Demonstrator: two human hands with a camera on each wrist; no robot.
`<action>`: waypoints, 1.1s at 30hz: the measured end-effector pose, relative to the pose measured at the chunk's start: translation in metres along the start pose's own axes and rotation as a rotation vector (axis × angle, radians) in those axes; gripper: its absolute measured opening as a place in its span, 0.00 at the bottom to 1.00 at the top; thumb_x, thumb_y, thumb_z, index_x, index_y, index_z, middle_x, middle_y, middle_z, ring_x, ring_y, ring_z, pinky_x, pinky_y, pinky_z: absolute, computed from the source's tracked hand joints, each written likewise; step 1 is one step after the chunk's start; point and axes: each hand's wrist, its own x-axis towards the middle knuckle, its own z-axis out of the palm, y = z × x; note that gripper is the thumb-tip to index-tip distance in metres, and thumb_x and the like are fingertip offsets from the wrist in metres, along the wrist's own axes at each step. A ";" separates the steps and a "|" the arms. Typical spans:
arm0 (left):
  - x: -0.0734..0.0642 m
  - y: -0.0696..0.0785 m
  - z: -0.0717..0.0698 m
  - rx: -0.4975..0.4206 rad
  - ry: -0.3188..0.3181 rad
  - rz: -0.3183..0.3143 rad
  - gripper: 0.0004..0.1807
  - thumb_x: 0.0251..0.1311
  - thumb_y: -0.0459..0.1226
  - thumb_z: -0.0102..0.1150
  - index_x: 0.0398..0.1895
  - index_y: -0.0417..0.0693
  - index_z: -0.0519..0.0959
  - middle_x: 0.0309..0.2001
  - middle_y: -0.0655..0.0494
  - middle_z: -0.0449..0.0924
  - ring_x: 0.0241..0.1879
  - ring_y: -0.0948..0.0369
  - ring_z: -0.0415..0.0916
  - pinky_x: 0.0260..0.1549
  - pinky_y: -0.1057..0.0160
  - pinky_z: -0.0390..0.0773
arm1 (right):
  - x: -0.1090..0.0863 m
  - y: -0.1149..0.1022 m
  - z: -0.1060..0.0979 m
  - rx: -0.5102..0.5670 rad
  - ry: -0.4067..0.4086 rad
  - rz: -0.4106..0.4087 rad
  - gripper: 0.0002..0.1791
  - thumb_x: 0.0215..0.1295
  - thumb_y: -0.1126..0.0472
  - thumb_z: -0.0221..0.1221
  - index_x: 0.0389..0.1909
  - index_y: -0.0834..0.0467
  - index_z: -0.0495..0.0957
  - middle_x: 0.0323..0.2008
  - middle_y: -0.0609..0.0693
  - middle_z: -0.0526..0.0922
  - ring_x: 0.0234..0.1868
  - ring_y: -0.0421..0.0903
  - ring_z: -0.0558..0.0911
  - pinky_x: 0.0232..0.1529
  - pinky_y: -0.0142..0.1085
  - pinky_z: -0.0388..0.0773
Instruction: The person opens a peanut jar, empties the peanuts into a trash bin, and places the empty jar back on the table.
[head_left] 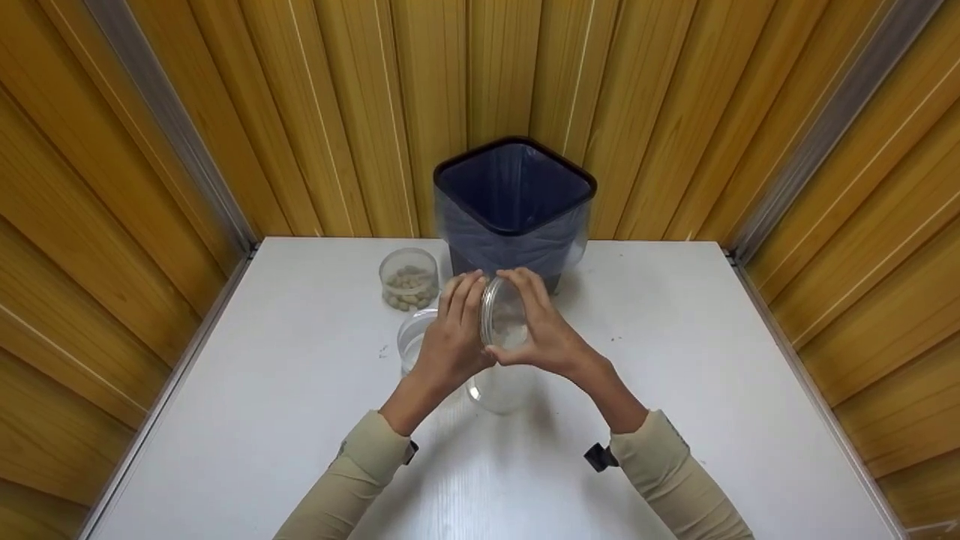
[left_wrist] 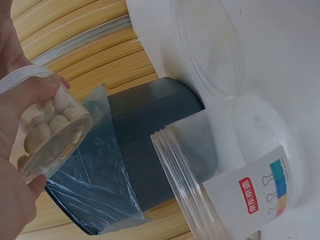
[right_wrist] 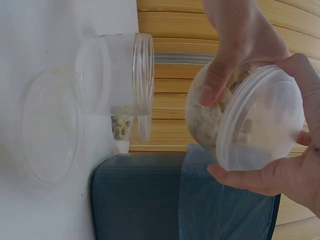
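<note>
Both hands hold a clear plastic jar (right_wrist: 202,122) with a translucent lid (right_wrist: 272,120), raised above the table and tipped on its side. Beige, rounded pieces (left_wrist: 42,132) show inside it; their kind is unclear. My left hand (head_left: 450,334) grips the jar's body, thumb along its side. The right hand (head_left: 551,337) curls its fingers and thumb round the lid's rim. Below stands another clear jar (left_wrist: 225,145), uncovered, with a printed label (left_wrist: 250,192). A loose clear lid (head_left: 506,394) lies on the table beside that jar.
A dark blue bin (head_left: 517,247) lined with a thin bag (left_wrist: 97,185) stands behind the hands, against the wood-patterned wall (head_left: 502,67). Left of it, a clear container (head_left: 409,281) holds several beige pieces. Small crumbs dot the white table (head_left: 262,420).
</note>
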 end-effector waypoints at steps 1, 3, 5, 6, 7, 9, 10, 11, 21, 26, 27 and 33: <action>0.000 0.000 0.001 0.004 0.011 0.002 0.67 0.20 0.43 0.89 0.71 0.36 0.62 0.69 0.41 0.66 0.68 0.45 0.63 0.38 0.60 0.86 | -0.001 0.001 0.000 -0.016 0.002 -0.025 0.57 0.44 0.52 0.79 0.74 0.57 0.57 0.71 0.62 0.58 0.72 0.57 0.61 0.67 0.55 0.70; 0.000 0.001 0.003 -0.001 0.030 0.005 0.69 0.17 0.46 0.90 0.71 0.36 0.62 0.69 0.41 0.67 0.67 0.45 0.63 0.39 0.60 0.86 | -0.003 0.002 0.000 -0.050 0.001 -0.068 0.58 0.44 0.52 0.79 0.74 0.56 0.57 0.71 0.64 0.58 0.73 0.57 0.60 0.66 0.54 0.71; 0.001 0.002 0.004 -0.013 0.041 0.008 0.69 0.18 0.48 0.90 0.70 0.36 0.62 0.68 0.40 0.68 0.66 0.44 0.63 0.43 0.59 0.85 | -0.004 0.003 -0.001 -0.076 0.003 -0.102 0.58 0.43 0.53 0.79 0.75 0.56 0.56 0.71 0.67 0.57 0.74 0.58 0.59 0.66 0.55 0.72; 0.002 0.003 0.004 -0.023 0.040 0.008 0.69 0.18 0.49 0.90 0.70 0.36 0.62 0.68 0.40 0.68 0.66 0.44 0.63 0.46 0.59 0.84 | -0.005 0.003 -0.002 -0.084 0.007 -0.113 0.59 0.43 0.54 0.80 0.75 0.55 0.56 0.71 0.68 0.57 0.74 0.59 0.59 0.65 0.55 0.73; 0.003 0.003 0.004 -0.033 0.037 0.006 0.69 0.19 0.50 0.90 0.71 0.36 0.61 0.68 0.40 0.67 0.66 0.43 0.62 0.49 0.59 0.83 | -0.005 0.003 -0.003 -0.090 0.014 -0.117 0.59 0.42 0.54 0.80 0.75 0.54 0.57 0.72 0.68 0.57 0.74 0.58 0.59 0.64 0.55 0.73; 0.007 0.003 0.003 -0.050 0.021 -0.001 0.69 0.22 0.49 0.90 0.71 0.37 0.60 0.69 0.40 0.66 0.67 0.43 0.61 0.53 0.58 0.81 | -0.004 0.001 -0.004 -0.085 0.043 -0.108 0.59 0.42 0.55 0.80 0.75 0.53 0.57 0.72 0.67 0.57 0.75 0.58 0.58 0.64 0.55 0.73; 0.009 0.003 0.001 -0.053 0.013 0.002 0.68 0.22 0.48 0.90 0.72 0.37 0.60 0.70 0.40 0.65 0.68 0.42 0.61 0.55 0.58 0.81 | -0.004 -0.001 -0.004 -0.075 0.057 -0.094 0.60 0.42 0.55 0.80 0.76 0.53 0.57 0.73 0.67 0.56 0.75 0.58 0.58 0.65 0.56 0.72; 0.011 0.003 -0.001 -0.047 0.005 0.008 0.68 0.23 0.47 0.90 0.72 0.36 0.59 0.70 0.40 0.65 0.69 0.42 0.61 0.56 0.57 0.80 | -0.004 -0.002 -0.004 -0.067 0.067 -0.077 0.60 0.43 0.54 0.80 0.77 0.53 0.56 0.74 0.67 0.56 0.76 0.58 0.57 0.66 0.56 0.71; 0.012 0.008 -0.014 0.193 -0.017 0.140 0.63 0.26 0.44 0.85 0.70 0.31 0.61 0.69 0.36 0.66 0.69 0.42 0.65 0.60 0.61 0.77 | -0.003 -0.007 -0.004 0.078 0.044 0.064 0.60 0.47 0.52 0.78 0.79 0.52 0.53 0.74 0.58 0.55 0.74 0.54 0.58 0.69 0.58 0.64; 0.012 0.010 -0.020 0.252 -0.001 0.165 0.66 0.20 0.46 0.88 0.68 0.31 0.64 0.67 0.37 0.69 0.66 0.43 0.67 0.59 0.61 0.78 | -0.003 -0.003 -0.004 0.081 0.022 -0.043 0.59 0.45 0.55 0.79 0.77 0.57 0.57 0.74 0.59 0.56 0.75 0.56 0.57 0.68 0.56 0.68; 0.014 0.011 -0.022 0.264 -0.004 0.173 0.64 0.22 0.46 0.88 0.68 0.31 0.64 0.67 0.37 0.69 0.66 0.43 0.67 0.60 0.61 0.77 | -0.004 -0.002 -0.005 0.086 0.025 -0.065 0.59 0.45 0.56 0.79 0.77 0.57 0.57 0.74 0.60 0.56 0.75 0.56 0.57 0.68 0.55 0.68; 0.026 0.014 -0.027 0.232 -0.103 0.169 0.60 0.27 0.42 0.84 0.69 0.30 0.64 0.65 0.38 0.70 0.64 0.45 0.68 0.64 0.59 0.73 | -0.006 0.004 -0.008 0.081 0.028 -0.176 0.60 0.44 0.60 0.79 0.77 0.60 0.55 0.74 0.64 0.54 0.76 0.56 0.55 0.67 0.44 0.72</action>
